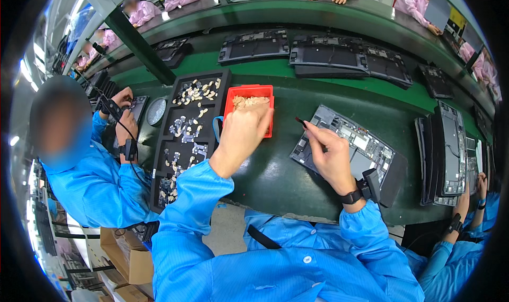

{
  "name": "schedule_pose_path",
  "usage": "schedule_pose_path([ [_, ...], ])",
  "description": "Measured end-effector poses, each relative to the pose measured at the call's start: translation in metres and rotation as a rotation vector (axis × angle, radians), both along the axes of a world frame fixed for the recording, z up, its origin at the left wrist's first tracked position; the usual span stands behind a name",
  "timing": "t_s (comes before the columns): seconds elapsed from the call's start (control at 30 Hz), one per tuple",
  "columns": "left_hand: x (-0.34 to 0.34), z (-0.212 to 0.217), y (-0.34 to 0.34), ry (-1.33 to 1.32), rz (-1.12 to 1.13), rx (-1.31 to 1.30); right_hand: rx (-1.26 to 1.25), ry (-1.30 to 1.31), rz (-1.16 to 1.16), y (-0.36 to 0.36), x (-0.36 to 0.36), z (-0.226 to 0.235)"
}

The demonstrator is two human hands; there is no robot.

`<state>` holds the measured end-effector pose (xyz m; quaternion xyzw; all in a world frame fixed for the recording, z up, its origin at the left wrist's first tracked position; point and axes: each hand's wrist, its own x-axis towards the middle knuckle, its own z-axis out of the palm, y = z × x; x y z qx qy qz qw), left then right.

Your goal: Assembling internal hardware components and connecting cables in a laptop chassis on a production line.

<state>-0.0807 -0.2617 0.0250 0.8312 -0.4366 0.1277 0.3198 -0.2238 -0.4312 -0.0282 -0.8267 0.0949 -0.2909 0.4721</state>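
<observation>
My left hand [245, 134] is over a red bin [230, 96] that holds small beige pieces [249, 101]. Its fingers curl down toward the contents, and their tips are hidden under the hand. Between thumb and fingers, my right hand [330, 152] pinches a small slim dark piece [301, 123] with a reddish end, too small to name. Beneath and beside that hand lies an opened laptop base [366, 137], its circuit board and battery area exposed, tilted on the green table. A blue loop [217, 127] shows at the bin's left side.
Left of the bin, a black compartment tray [225, 79] holds many small parts. A round dish [156, 111] sits beyond it. Laptop bases [253, 46] line the far side, and others are stacked [450, 143] at right. Co-workers sit at left [101, 180] and right [450, 265].
</observation>
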Motion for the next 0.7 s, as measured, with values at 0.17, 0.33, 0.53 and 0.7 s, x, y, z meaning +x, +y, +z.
schedule_pose_path([
  [0.17, -0.039, 0.017, -0.013, 0.479, -0.19, -0.092, -0.439, -0.229, 0.002, 0.005, 0.005, -0.006],
  [0.33, -0.031, 0.011, -0.011, 0.467, -0.112, -0.025, -0.085, -0.182, 0.01, 0.012, 0.002, 0.005],
  [0.53, -0.038, 0.017, -0.017, 0.77, -0.335, 0.041, 0.716, -0.213, 0.239, -0.005, 0.002, 0.003],
  [0.7, -0.012, 0.042, -0.031, 0.588, -0.443, 0.249, 0.79, -0.339, 0.235, -0.01, -0.001, 0.001],
])
